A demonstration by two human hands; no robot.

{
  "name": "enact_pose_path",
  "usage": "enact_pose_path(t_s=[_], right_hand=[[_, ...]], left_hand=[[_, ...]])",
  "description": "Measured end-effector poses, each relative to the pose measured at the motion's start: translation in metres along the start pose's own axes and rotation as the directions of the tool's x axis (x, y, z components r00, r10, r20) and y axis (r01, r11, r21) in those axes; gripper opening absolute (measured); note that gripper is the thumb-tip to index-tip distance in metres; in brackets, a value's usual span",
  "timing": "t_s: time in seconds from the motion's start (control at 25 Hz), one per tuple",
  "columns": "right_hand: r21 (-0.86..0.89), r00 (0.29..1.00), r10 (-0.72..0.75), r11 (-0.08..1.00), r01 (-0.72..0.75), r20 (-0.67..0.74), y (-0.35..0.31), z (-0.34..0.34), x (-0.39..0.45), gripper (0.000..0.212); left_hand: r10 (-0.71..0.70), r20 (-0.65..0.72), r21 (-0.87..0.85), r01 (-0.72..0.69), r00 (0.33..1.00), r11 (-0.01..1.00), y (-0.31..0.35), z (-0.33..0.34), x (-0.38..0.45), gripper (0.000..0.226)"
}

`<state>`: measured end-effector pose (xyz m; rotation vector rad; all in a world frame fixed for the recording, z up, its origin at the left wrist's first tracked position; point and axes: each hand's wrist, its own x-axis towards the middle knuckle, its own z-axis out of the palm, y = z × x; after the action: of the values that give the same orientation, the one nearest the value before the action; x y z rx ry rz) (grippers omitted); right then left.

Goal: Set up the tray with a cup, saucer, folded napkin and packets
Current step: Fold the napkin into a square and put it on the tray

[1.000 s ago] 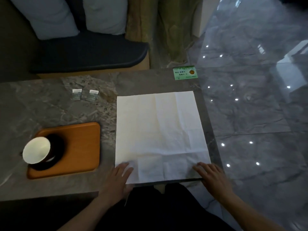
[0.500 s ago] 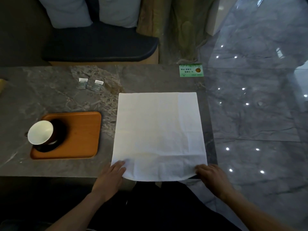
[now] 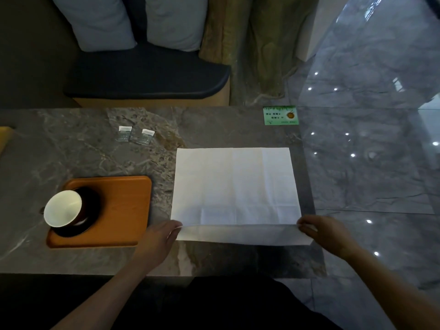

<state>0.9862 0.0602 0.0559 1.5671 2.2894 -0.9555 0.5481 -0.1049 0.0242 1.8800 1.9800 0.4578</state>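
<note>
Napkin fold in progress — left hand (image 3: 159, 236) and right hand (image 3: 325, 232) are each pinching a near corner of the napkin (image 3: 234, 184) at centre-right, lifting that edge; next they're needing an even carry-over to the far edge — packets (image 3: 135, 135) waiting upper left, off the tray (image 3: 123, 206).

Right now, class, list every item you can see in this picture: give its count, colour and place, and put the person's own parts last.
tray: 1, orange wood, table's near left
saucer: 1, dark, on tray's left part
cup: 1, white inside, on saucer
napkin: 1, white, spread right of tray, near edge lifted
packets: 3, grey with white tops, on table beyond tray
card: 1, green, table's far right corner
table: 1, grey marble
bench cushion: 1, dark, behind table
pillows: 2, pale grey, on bench
left hand: pinching napkin's near left corner
right hand: pinching near right corner
</note>
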Motion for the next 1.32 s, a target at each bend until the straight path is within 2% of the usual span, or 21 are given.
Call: enact_pose_path(t_s=[0.12,0.24,0.44,1.08,1.32], right_hand=[[0.033,0.998,0.037,0.999,-0.035,-0.052,-0.002,-0.021,0.026,0.017],[0.015,0.998,0.010,1.000,-0.009,-0.067,-0.007,-0.040,0.052,0.015],[0.020,0.992,0.001,1.000,0.001,-0.124,-0.012,-0.075,0.097,0.014],[-0.047,0.989,0.056,0.997,-0.063,-0.137,-0.023,-0.106,0.209,0.019],[-0.064,0.979,0.147,0.985,-0.157,-0.139,-0.027,-0.101,0.225,0.025]], left_hand=[[-0.021,-0.032,-0.106,0.017,0.999,0.994,-0.004,-0.008,0.038,0.033],[-0.034,-0.042,-0.145,0.027,0.999,0.989,-0.007,-0.015,0.072,0.030],[-0.114,-0.022,-0.143,0.110,0.993,0.984,-0.017,-0.023,0.125,0.016],[-0.266,0.059,-0.158,0.272,0.962,0.949,-0.045,-0.021,0.236,0.019],[-0.472,0.099,-0.163,0.482,0.876,0.861,-0.059,-0.008,0.255,0.024]])
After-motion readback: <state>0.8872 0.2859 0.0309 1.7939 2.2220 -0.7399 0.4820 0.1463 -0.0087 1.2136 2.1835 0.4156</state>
